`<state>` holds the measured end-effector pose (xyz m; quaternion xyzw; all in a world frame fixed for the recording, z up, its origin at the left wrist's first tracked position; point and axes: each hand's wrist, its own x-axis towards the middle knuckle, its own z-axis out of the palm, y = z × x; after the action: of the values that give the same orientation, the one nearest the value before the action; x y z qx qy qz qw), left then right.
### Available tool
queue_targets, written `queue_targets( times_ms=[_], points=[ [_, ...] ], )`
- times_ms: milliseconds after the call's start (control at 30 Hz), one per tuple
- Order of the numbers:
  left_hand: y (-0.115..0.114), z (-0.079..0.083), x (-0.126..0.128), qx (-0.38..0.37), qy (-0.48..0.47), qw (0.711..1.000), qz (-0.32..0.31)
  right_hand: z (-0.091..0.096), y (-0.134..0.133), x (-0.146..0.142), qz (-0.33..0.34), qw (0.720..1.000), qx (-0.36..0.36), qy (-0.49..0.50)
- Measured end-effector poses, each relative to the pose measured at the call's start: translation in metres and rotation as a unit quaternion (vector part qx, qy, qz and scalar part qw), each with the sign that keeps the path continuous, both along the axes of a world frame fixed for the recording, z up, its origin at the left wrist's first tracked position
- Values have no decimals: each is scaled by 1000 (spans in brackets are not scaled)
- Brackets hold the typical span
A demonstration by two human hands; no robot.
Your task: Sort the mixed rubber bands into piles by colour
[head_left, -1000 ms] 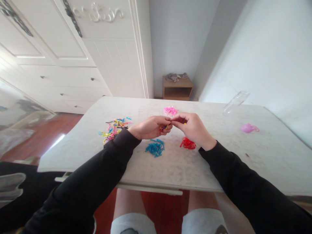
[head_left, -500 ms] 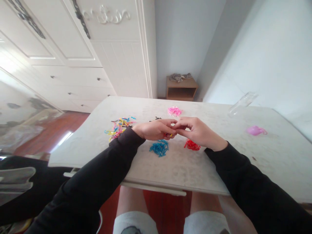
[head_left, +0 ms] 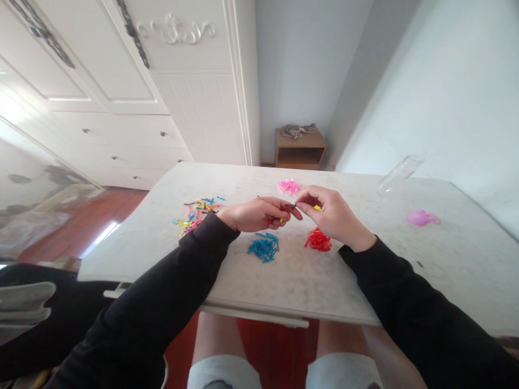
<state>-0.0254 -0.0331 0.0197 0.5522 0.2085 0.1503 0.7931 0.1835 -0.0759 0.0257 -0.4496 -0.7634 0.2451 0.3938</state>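
My left hand is closed round several small coloured rubber bands; a yellow one shows at its fingers. A dark rubber band spans the tips of both hands. My right hand pinches its end between thumb and forefinger. Below the hands lie a blue pile of bands and a red pile. Beyond them sits a pink pile. A bit of yellow shows behind my right hand. Left of my left wrist is a mixed-colour pile, partly covered by my sleeve.
The white table carries a clear glass or plastic bottle lying at the far right and a pinkish-purple balloon-like item. A white cabinet stands behind the table, beside a small wooden stand with cloth on it.
My right fingertips have drawn slightly away from my left hand, and a dark band now shows between them. The red pile is more visible.
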Motion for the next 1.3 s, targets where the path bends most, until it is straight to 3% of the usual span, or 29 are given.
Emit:
queue_targets(
  times_ms=[300,467,700,967,1167,1233,1300],
  points=[
    [6,-7,2,-57,-19,997,58,-1,1,0,-40,999,12,30],
    [9,-10,3,-50,-31,994,90,0,0,-1,-39,999,8,29],
    [5,-9,4,-32,-34,997,58,-3,1,-2,-9,1000,-5,21],
    [5,-12,4,12,-29,998,50,-1,0,-2,32,992,81,-90],
    [14,-13,0,124,53,987,91,-6,-1,-7,23,994,86,-64],
    [22,-8,-10,232,113,956,141,-6,-1,-7,-2,995,91,-47],
    [29,-1,-21,366,175,893,192,-5,-2,-5,-24,994,99,-40]
  ],
)
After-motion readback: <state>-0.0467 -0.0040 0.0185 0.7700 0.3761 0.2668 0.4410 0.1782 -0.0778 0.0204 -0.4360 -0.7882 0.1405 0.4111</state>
